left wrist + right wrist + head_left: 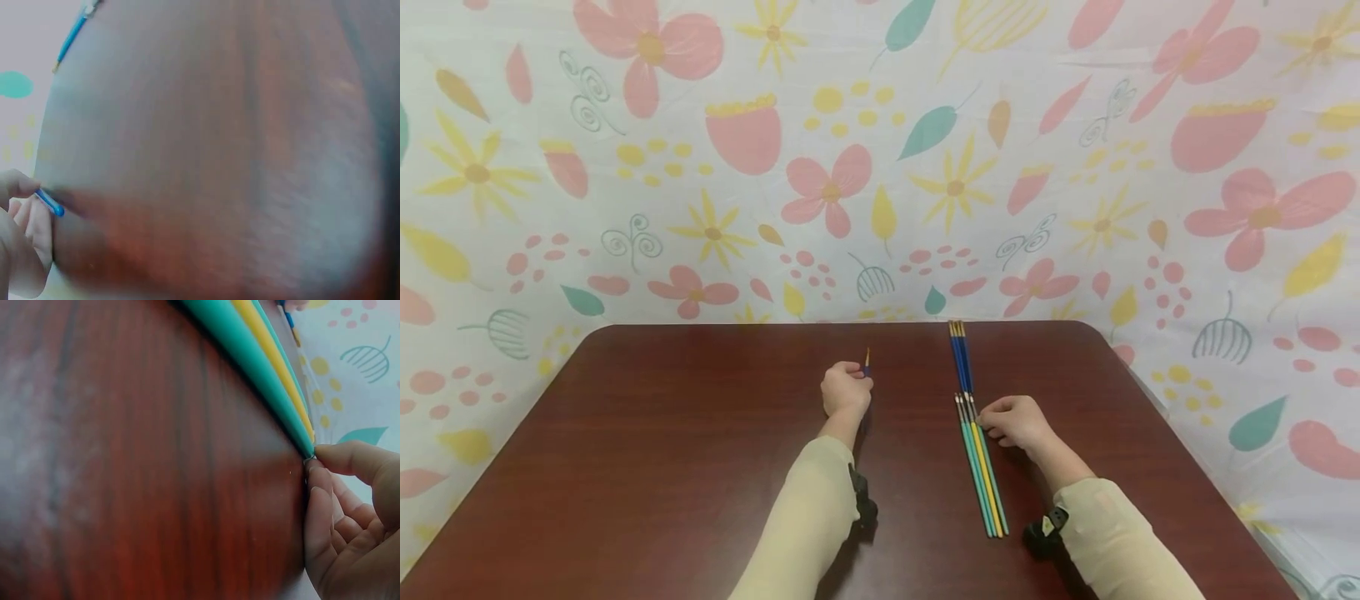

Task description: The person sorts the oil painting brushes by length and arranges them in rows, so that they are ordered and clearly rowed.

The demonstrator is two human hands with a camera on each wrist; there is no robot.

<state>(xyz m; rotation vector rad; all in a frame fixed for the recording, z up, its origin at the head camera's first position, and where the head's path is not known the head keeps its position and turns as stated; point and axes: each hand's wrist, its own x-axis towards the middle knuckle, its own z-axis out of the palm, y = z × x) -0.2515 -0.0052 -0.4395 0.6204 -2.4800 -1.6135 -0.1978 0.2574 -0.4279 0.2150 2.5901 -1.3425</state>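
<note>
My left hand [846, 390] grips a thin blue paintbrush [867, 363], its pale bristles pointing away toward the far edge. In the left wrist view the rounded blue handle end [55, 207] sticks out beside the thumb. On the right, several green and yellow paintbrushes lie side by side, among them a yellow paintbrush [984, 467]. My right hand [1017, 422] pinches the outermost green paintbrush [995, 487] near its bristle end, thumb and forefinger meeting there in the right wrist view. That brush's tip is partly hidden by the fingers.
Several blue paintbrushes [961, 358] lie in a row behind the green and yellow ones, close to the far edge of the dark brown table [662, 458]. A flower-patterned cloth [880, 167] hangs behind the table.
</note>
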